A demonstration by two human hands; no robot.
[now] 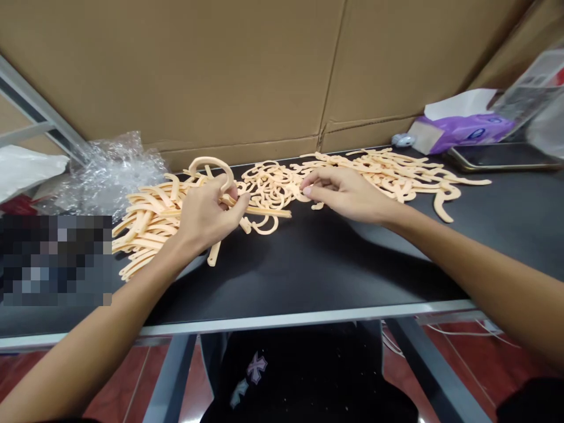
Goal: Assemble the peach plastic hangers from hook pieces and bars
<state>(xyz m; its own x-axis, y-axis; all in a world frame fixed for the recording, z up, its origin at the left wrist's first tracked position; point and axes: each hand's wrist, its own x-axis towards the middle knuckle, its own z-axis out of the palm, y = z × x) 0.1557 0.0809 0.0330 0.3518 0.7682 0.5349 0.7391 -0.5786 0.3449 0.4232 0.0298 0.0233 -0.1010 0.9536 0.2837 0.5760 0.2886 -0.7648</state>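
Many peach-coloured plastic hook-shaped strips lie on the black tabletop point(308, 276) in loose heaps. The straight ones form a heap point(145, 220) on the left, a curled tangle point(268, 188) sits in the middle, and more spread out point(396, 173) to the right. My left hand point(207, 214) is shut on one peach hook point(211, 165), its curved loop rising above my fingers. My right hand point(343, 191) reaches over the table, its fingertips at the tangle's right side. Whether those fingers grip a strip is hidden.
Corrugated cardboard point(176, 70) stands along the table's back. Bubble wrap point(114, 176) lies back left, and a purple tissue pack point(462, 129) and dark tablet point(502, 155) lie back right. A pixelated patch point(53, 258) covers the left. The table's metal front edge point(264, 320) runs below my forearms.
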